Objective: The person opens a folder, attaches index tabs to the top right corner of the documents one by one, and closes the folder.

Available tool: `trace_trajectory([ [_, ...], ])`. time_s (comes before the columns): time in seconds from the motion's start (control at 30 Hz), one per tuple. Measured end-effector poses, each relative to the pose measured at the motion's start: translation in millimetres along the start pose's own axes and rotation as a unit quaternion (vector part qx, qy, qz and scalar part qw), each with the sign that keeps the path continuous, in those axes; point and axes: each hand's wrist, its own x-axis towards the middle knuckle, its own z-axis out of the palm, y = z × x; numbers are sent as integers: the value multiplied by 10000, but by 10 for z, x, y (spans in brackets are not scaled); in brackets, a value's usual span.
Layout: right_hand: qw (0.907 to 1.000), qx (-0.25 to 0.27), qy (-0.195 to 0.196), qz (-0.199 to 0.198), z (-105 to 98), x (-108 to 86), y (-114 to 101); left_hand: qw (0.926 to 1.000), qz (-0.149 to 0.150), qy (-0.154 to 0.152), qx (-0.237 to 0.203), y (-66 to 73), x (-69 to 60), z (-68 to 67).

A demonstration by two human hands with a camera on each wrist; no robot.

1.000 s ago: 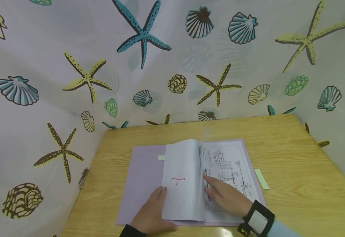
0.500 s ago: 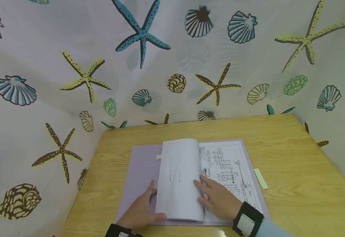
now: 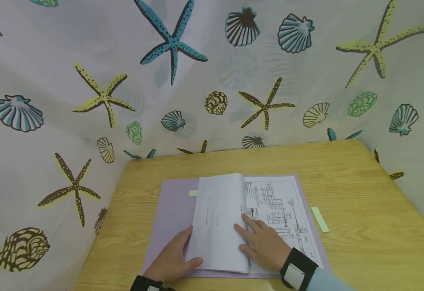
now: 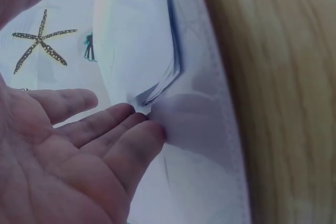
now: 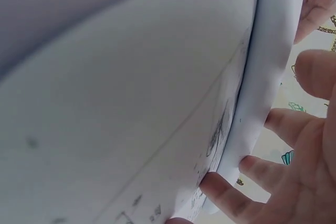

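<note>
A lilac folder (image 3: pixel 173 210) lies spread on the table with a stack of white pages (image 3: pixel 219 202) turned over to its left side. On the right side a sheet with technical line drawings (image 3: pixel 271 202) faces up. My left hand (image 3: pixel 171 256) is at the left edge of the turned pages, its thumb over their lower corner; in the left wrist view its fingers reach straight toward that corner. My right hand (image 3: pixel 264 244) rests with spread fingers beside the fold, fingertips (image 5: pixel 254 163) touching the turned pages and the drawing sheet.
The wooden table (image 3: pixel 361 194) extends around the folder. A pale green strip (image 3: pixel 319 219) lies by the folder's right edge, and another pale tab (image 3: pixel 193 193) shows at the left. A cloth with starfish and shell prints (image 3: pixel 212 72) hangs behind and beside the table.
The turned page with red marks is now covered by one with faint vertical lines. My right hand has shifted left onto the fold; my left hand moved slightly left to the page edge.
</note>
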Motion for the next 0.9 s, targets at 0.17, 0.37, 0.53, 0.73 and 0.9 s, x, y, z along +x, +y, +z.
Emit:
trace_trajectory([
  [0.17, 9997, -196, -93, 115, 23, 27, -19, 9999, 126, 83, 49, -3, -5, -10],
  [0.37, 9993, -315, -163, 120, 12, 52, -32, 9995, 212, 198, 132, -37, 42, 9],
  [0.53, 9990, -331, -244, 196, 16, 69, -39, 9994, 247, 220, 134, -71, 66, 24],
  [0.73, 9983, -406, -346, 252, 41, 84, -41, 9995, 166, 263, 92, -77, 86, 25],
  [0.9, 9984, -345, -375, 262, 63, 83, -32, 9985, 197, 477, 158, -73, 89, 33],
])
